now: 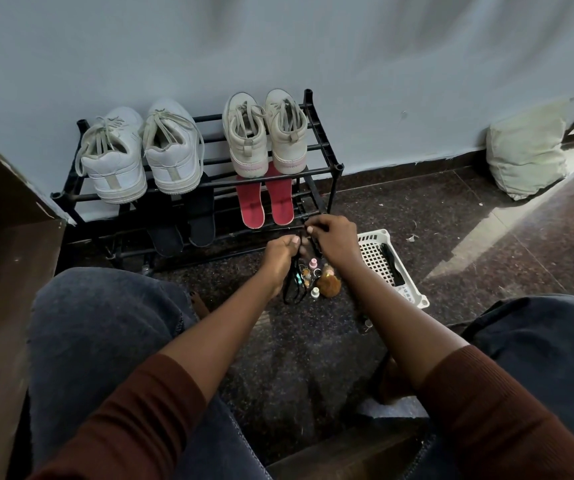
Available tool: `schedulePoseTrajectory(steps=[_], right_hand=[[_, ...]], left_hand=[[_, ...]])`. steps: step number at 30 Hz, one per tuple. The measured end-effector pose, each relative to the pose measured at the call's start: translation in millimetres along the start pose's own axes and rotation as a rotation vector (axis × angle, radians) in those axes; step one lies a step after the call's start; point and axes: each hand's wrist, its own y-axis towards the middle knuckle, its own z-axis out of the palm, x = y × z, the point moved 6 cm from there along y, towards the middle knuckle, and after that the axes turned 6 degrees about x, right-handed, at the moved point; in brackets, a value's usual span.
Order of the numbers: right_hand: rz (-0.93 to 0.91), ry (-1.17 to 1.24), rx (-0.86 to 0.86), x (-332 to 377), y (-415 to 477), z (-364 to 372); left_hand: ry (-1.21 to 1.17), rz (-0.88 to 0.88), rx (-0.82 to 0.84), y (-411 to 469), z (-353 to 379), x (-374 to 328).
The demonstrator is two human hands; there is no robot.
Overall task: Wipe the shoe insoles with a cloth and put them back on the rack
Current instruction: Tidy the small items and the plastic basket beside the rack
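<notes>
Head view: left hand [280, 252] and right hand [330, 237], each grip pinching a black cord [292, 289] beside the rack [323, 147]. Red insoles [250, 202] lie on its lower shelf [237, 232]. A tugged cord could snag the rack.

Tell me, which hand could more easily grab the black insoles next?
Left, probably. The left hand sits nearer the black insoles on the lower shelf of the rack; the right hand would have to cross over it. Both hold black cords, though.
</notes>
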Motion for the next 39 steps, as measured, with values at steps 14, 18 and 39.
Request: schedulePoseTrajectory(steps=[14,18,39], right_hand=[[0.128,0.580,0.346,-27,-4,67],[0.146,0.634,0.369,-25,-6,68],[0.360,0.256,0.550,-92,-33,44]], left_hand=[[-0.143,-0.031,-0.025,8,-11,-4],[-0.216,-0.076,-0.046,8,-11,-3],[-0.790,-0.112,-0.358,14,-67,7]])
